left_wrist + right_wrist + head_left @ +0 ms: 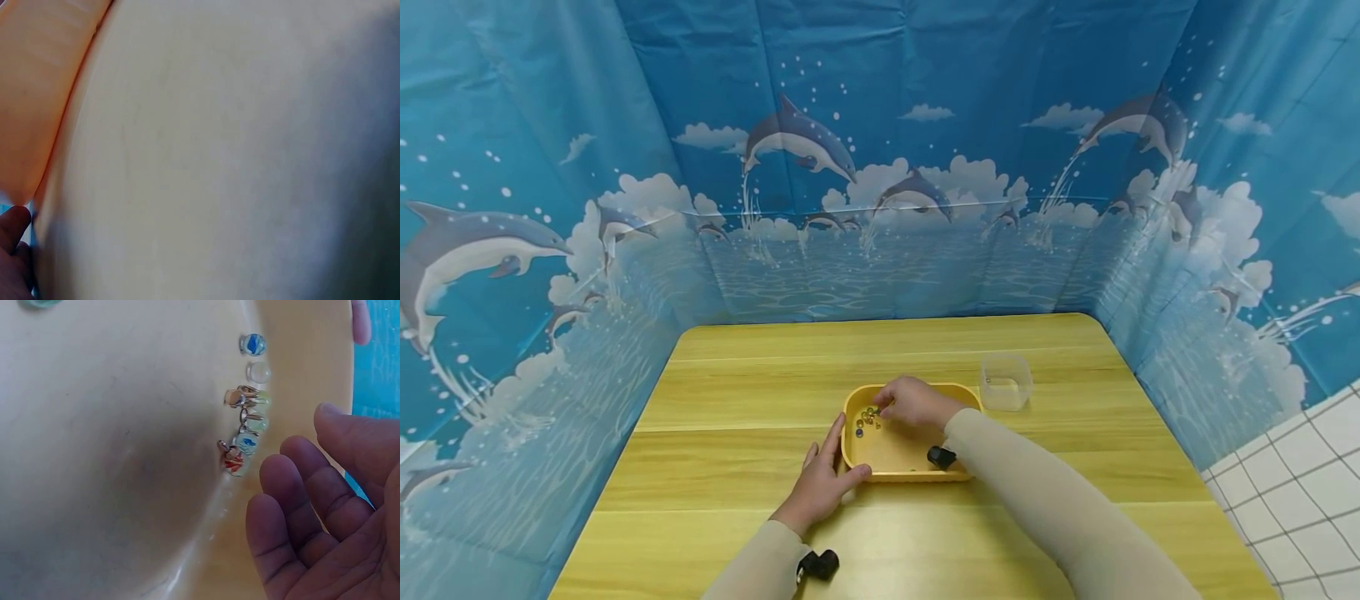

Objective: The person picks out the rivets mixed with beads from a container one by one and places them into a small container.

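Note:
The yellow tray [917, 477] stands on the table. Glass marbles, one with a blue swirl [254, 344], and small metal pieces [235, 397] of unclear kind lie together along its wall in the right wrist view. My right hand [916, 402] reaches into the tray above them. Its fingers [278, 478] are loosely bent beside the cluster, and nothing shows between them. My left hand [818, 485] rests against the tray's near left corner, thumb at the rim and fingers extended along the outside. The left wrist view shows just its fingertips [14, 228] beside the tray wall.
A clear plastic box [1006, 383] stands right of the tray, with a tiny object visible in it. A greenish marble [41, 302] lies apart from the cluster. The wooden table [745, 392] is enclosed by a dolphin-print curtain [880, 250].

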### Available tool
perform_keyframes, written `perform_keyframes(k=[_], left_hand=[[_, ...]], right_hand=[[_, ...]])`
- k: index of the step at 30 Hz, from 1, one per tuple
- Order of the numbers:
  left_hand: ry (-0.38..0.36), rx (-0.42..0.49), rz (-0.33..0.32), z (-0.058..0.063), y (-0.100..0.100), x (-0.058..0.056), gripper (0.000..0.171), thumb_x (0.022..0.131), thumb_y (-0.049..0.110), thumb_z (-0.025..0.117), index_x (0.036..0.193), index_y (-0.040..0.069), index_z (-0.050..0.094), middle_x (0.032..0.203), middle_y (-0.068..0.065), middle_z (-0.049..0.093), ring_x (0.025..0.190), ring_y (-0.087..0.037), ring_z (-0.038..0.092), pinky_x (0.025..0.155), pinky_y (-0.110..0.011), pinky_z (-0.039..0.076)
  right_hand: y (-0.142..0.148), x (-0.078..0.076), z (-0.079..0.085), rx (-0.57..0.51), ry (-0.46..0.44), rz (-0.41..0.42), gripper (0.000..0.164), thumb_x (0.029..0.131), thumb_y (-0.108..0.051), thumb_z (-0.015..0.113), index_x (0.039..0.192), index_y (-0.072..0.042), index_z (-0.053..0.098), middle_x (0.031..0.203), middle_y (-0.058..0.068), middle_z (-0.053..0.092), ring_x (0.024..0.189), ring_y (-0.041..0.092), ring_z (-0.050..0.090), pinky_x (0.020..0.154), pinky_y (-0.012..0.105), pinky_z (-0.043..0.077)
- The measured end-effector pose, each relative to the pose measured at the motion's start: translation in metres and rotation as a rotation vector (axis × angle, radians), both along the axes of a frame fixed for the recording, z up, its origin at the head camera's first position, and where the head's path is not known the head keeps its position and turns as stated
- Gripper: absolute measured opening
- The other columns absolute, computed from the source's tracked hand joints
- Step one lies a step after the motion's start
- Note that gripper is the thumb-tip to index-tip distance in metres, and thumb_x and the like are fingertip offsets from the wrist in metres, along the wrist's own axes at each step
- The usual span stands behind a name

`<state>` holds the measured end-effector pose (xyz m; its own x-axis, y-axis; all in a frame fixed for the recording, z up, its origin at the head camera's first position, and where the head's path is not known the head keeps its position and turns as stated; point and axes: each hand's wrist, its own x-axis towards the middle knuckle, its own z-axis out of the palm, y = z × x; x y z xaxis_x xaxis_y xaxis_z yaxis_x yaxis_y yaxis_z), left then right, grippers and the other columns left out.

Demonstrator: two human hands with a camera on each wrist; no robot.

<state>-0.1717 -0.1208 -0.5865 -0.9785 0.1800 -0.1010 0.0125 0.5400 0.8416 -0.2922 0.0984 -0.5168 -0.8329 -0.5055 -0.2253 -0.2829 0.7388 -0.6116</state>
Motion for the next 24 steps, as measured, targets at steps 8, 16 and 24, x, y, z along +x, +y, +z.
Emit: perform_keyframes(k=[8, 16, 24], left_hand=[[-0.003, 0.005, 0.001, 0.002, 0.0, 0.001, 0.098, 0.096, 0.052, 0.073, 0.17, 0.039, 0.009, 0.174, -0.003, 0.03, 0.16, -0.056, 0.001, 0.124, -0.079, 0.007], [-0.005, -0.002, -0.004, 0.002, 0.0, 0.001, 0.098, 0.097, 0.052, 0.073, 0.169, 0.044, 0.008, 0.175, -0.002, 0.027, 0.159, -0.058, 0.001, 0.122, -0.08, 0.011], [0.009, 0.005, -0.017, 0.002, 0.0, 0.001, 0.098, 0.098, 0.05, 0.073, 0.169, 0.043, 0.007, 0.174, -0.003, 0.029, 0.16, -0.056, 0.002, 0.126, -0.076, 0.007]], right_hand=[[-0.005, -0.001, -0.009, -0.004, -0.006, 0.06, 0.028, 0.1, -0.011, 0.072, 0.128, -0.012, 0.077, 0.125, 0.003, 0.077, 0.109, 0.016, 0.068, 0.101, 0.04, 0.059], [-0.008, -0.001, -0.019, -0.004, -0.011, 0.115, 0.024, 0.098, -0.01, 0.073, 0.121, -0.011, 0.079, 0.109, -0.001, 0.078, 0.084, 0.011, 0.061, 0.083, 0.032, 0.055], [-0.014, -0.004, -0.031, 0.002, 0.044, 0.145, 0.019, 0.097, -0.008, 0.072, 0.114, -0.011, 0.079, 0.096, -0.003, 0.074, 0.082, 0.009, 0.058, 0.078, 0.028, 0.05]])
